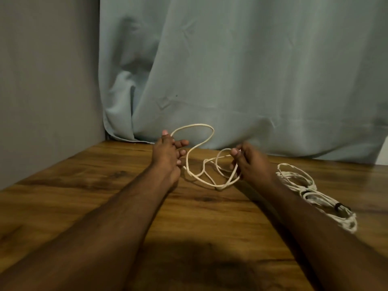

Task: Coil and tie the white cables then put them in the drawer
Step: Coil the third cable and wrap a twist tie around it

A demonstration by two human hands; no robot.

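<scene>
While the loose white cable (pixel 201 164) is still a sprawl of uneven loops toward the far edge of the tabletop (pixel 63 196), both hands work above it to gather it into a coil. Furthest left, the left hand (pixel 168 156) pinches one strand between thumb and fingertips, lifting a tall loop clear of the wood so that it hangs open rather than tangling. Between the hands the slack droops and touches the tabletop. The right hand (pixel 247 162) has its grip curled round another loop, apparently to keep the turns together as a core. Near the right edge lies a second bundle of white cable (pixel 315 198), already coiled and bound with a dark tie (pixel 338 206), parked aside. No drawer shows.
</scene>
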